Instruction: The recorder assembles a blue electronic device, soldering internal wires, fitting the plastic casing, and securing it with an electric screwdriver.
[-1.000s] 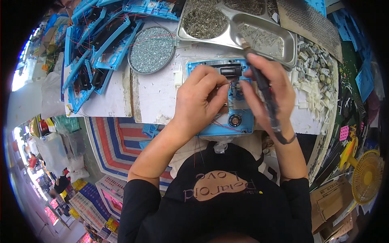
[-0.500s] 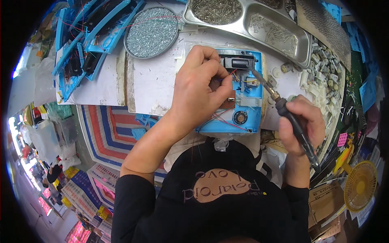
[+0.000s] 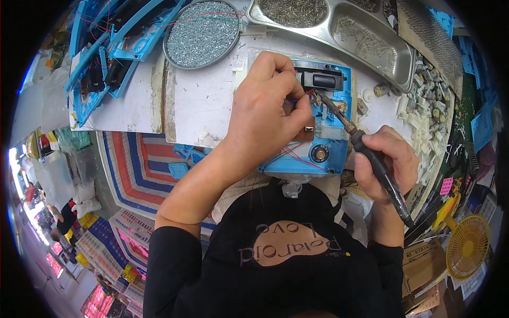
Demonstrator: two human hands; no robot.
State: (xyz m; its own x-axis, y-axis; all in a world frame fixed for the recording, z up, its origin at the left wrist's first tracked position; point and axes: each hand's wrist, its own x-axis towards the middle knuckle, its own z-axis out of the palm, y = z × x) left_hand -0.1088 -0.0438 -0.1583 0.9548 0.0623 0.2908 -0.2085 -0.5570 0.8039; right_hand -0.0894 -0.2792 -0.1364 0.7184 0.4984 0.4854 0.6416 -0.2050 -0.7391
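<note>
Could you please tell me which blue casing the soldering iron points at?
The central blue casing, partly beneath the left hand; the stacked casings sit apart at upper left.

Fairly bright, even light covers the middle of the frame, with a soft shadow under the curled left hand [image 3: 262, 108]. Pale glints show on the metal tray [image 3: 327, 29] at upper right. Bright strips [image 3: 14, 159] at far left burn out to white. Toward the round rim, shapes bend, soften and darken into black corners.

Blue casing [image 3: 336, 148]; black-handled soldering iron [image 3: 358, 141]; striped sheet [image 3: 130, 169] (red, blue and whitish); yellow fan [image 3: 468, 246].
</note>
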